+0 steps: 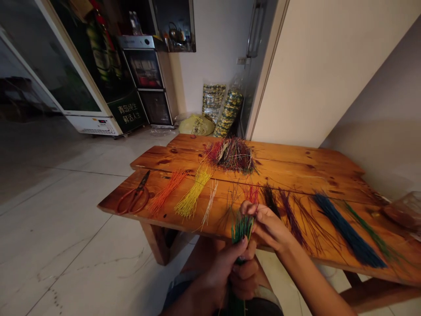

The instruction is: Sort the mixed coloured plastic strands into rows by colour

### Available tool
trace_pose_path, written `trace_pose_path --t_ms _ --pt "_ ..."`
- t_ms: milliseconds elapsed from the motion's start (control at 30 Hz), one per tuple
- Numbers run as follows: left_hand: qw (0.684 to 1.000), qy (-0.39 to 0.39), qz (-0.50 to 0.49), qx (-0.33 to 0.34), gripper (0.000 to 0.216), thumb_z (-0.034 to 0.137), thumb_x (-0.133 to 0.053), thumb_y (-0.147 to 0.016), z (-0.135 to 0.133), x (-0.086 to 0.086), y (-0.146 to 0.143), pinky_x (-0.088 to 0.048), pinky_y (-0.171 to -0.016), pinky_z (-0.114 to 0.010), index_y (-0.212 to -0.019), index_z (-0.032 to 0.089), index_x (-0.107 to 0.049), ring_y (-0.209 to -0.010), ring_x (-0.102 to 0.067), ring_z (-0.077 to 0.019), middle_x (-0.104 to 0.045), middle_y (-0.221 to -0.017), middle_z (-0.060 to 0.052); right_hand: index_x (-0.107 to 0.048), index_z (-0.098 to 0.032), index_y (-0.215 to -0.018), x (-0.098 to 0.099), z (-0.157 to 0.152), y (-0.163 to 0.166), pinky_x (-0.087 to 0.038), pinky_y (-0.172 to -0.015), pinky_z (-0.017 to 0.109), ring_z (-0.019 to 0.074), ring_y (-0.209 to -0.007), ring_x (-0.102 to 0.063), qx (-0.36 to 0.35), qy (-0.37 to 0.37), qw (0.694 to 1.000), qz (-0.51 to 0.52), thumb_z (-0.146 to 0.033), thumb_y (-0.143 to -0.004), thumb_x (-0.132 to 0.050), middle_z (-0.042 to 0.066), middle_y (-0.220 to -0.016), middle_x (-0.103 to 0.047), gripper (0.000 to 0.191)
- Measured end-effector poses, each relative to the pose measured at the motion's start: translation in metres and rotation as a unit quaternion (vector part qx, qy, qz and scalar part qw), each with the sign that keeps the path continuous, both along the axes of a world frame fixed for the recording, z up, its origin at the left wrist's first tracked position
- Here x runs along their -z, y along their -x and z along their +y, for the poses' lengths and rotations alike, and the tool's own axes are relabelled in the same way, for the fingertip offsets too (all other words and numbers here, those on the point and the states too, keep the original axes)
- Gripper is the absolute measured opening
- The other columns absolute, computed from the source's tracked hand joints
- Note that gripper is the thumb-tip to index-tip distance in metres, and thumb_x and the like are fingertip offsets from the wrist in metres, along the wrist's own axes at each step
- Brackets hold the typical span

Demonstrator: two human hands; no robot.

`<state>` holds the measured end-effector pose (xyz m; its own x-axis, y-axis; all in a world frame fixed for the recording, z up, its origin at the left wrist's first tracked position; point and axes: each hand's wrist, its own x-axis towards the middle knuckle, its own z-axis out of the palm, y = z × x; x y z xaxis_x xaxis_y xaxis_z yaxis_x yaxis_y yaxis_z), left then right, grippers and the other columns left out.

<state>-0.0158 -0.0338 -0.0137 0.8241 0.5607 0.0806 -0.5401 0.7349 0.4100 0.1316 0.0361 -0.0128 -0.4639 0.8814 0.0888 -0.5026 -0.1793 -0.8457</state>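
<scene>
My left hand [242, 272] is wrapped round an upright bundle of green strands [239, 230], whose tips fan out above my fist. My right hand [268, 224] is at the top right of the bundle, its thumb and fingers pinched on a thin strand; the exact fingertip contact is hard to see. Just behind it on the table [283, 153] lie red strands [251, 193], partly hidden by my fingers. Black strands [270, 199] and purple strands [290, 215] rest to the right. A few white strands [210, 202] lie to the left.
Yellow strands [194, 193], orange strands [169, 191] and orange-handled scissors [134, 197] lie at the table's left. Brown strands [315, 221], blue strands [350, 232] and green strands [366, 228] lie at the right. A tangled multicoloured heap [232, 154] sits at the back.
</scene>
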Motion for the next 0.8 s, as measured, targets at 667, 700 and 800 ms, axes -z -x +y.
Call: trace_pose_path --t_ms 667,700,800 --pt "0.999 0.033 -0.014 -0.04 0.033 0.044 -0.047 -0.086 -0.005 0.001 -0.01 -0.012 -0.03 -0.012 -0.067 0.02 -0.035 -0.032 -0.004 -0.0034 -0.023 -0.041 0.011 -0.072 -0.023 -0.068 -0.006 0.018 0.021 -0.04 -0.047 0.021 0.0098 -0.054 -0.05 0.216 -0.082 0.973 -0.024 -0.03 -0.068 -0.072 0.001 -0.067 -0.062 0.008" --pt "0.999 0.029 -0.015 -0.041 0.033 0.045 -0.047 -0.085 -0.005 0.001 -0.01 -0.012 -0.03 -0.012 -0.067 0.02 -0.034 -0.032 -0.004 -0.0034 -0.022 -0.041 0.011 -0.072 -0.022 -0.069 -0.008 0.019 0.022 -0.041 -0.046 0.021 0.0097 -0.052 -0.05 0.211 -0.082 0.974 -0.028 -0.031 -0.069 -0.072 0.001 -0.066 -0.062 0.008" --pt "0.999 0.02 -0.014 -0.048 0.034 0.045 -0.046 -0.086 -0.004 0.002 -0.01 -0.011 -0.03 -0.013 -0.067 0.021 -0.033 -0.032 -0.005 -0.0034 -0.022 -0.042 0.011 -0.072 -0.02 -0.068 -0.012 0.023 0.023 -0.04 -0.046 0.022 0.0089 -0.048 -0.049 0.201 -0.085 0.975 -0.042 -0.029 -0.069 -0.072 0.002 -0.064 -0.063 0.009"
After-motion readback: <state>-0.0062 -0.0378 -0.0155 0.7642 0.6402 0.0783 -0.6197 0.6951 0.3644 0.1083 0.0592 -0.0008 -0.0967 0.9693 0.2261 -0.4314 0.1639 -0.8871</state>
